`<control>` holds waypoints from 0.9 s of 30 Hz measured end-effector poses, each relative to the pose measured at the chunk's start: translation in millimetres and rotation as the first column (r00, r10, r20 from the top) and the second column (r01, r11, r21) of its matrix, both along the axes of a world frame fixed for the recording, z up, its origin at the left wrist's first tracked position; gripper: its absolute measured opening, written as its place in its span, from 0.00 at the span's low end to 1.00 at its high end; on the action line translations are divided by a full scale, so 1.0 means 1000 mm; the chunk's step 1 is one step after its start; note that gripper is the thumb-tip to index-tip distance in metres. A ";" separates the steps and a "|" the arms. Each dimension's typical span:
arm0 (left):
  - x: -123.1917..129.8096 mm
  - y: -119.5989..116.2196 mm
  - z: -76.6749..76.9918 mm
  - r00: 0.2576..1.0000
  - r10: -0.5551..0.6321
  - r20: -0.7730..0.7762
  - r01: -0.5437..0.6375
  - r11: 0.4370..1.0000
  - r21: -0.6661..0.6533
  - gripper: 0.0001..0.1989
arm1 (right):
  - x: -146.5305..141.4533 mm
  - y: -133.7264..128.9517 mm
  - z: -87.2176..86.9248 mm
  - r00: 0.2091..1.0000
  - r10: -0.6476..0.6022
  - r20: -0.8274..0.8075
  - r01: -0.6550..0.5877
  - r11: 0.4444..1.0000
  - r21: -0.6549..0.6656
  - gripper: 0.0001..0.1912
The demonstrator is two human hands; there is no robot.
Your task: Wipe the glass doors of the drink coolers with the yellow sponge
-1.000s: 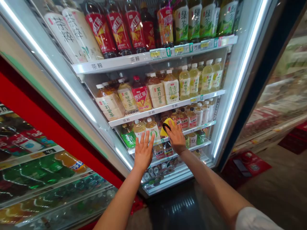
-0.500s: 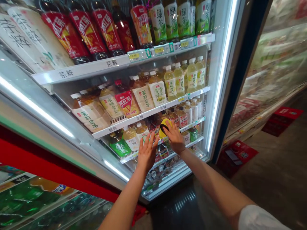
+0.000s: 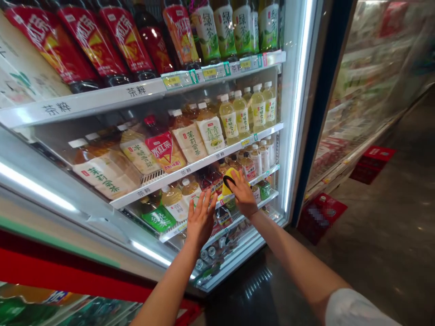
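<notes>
My right hand (image 3: pixel 243 197) grips a yellow pad (image 3: pixel 225 190) with a black strap, its fingers bent over it. The pad is in front of dark-capped bottles on the shelf below the middle of the drinks cooler. My left hand (image 3: pixel 200 221) is just left of it and lower, fingers stretched out and slightly spread, with nothing in it. Nearest to it are tea bottles with white caps (image 3: pixel 191 190) and a green-labelled bottle (image 3: pixel 159 218). Whether either hand touches glass or a shelf edge, I cannot tell.
Higher shelves hold red-labelled iced tea bottles (image 3: pixel 118 40), green tea bottles (image 3: pixel 224 34) and pale yellow drinks (image 3: pixel 228 118). A bright light strip (image 3: pixel 298 99) runs down the cooler's right side. Red boxes (image 3: pixel 321 217) stand on the floor (image 3: pixel 377 244) at right.
The view has shifted, so the cooler shelves sit further left and appear closer. Both hands sit slightly further left in the picture. The right hand still holds the yellow pad.
</notes>
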State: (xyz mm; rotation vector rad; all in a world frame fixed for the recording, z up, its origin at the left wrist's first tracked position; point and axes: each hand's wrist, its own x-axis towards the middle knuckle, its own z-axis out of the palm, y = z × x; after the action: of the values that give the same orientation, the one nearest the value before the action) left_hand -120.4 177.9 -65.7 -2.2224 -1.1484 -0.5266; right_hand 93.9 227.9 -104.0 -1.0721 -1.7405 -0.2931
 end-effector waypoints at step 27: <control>0.073 0.023 0.000 0.991 0.048 -0.128 -0.049 0.999 -0.007 0.42 | 0.077 0.034 -0.049 0.947 -0.207 -0.246 0.217 0.976 0.012 0.40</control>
State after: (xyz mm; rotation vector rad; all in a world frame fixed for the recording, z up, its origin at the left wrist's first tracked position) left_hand -47.4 201.0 -65.3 -2.1968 -1.1368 -0.3534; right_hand 170.6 261.7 -152.8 -1.2165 -1.3987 -0.3137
